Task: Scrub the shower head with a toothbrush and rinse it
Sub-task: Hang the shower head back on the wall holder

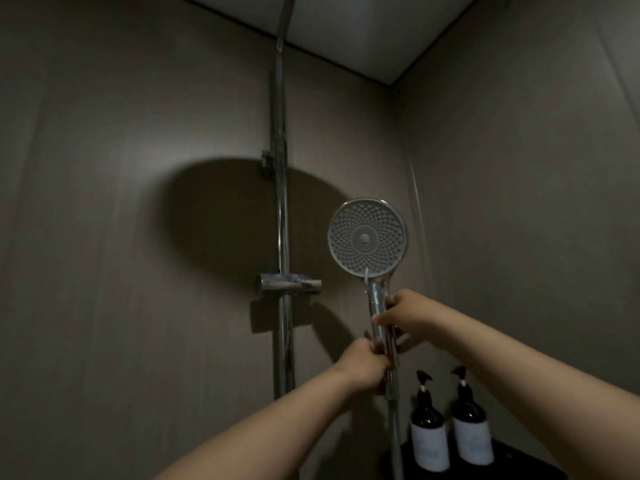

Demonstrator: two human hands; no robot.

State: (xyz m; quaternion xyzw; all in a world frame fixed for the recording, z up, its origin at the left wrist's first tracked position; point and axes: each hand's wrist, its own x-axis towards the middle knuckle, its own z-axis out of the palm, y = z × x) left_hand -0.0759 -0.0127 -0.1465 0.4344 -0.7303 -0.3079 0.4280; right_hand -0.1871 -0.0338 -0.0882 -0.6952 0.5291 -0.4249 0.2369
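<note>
- Both hands grasp the chrome handle: right hand (pixel 408 318) upper, left hand (pixel 363 368) lower, holding the round grey-faced shower head (pixel 367 237) at frame centre.
- No toothbrush is visible.
- The wet handle may slip; the hose (pixel 394 441) may knock the two dark pump bottles (pixel 446 434) at lower right.

Riser rail (pixel 281 209): chrome, upright on the back wall.
Slider bracket (pixel 290 284): chrome, clamped across the rail.
Pump bottles (pixel 428 431): two, dark with white labels (print unreadable), side by side on a dark corner shelf (pixel 512 460).

Dim, soft-focus frame; a large round shadow (pixel 249 220) darkens the centre wall (pixel 121 168); wide-angle bending at edges.
</note>
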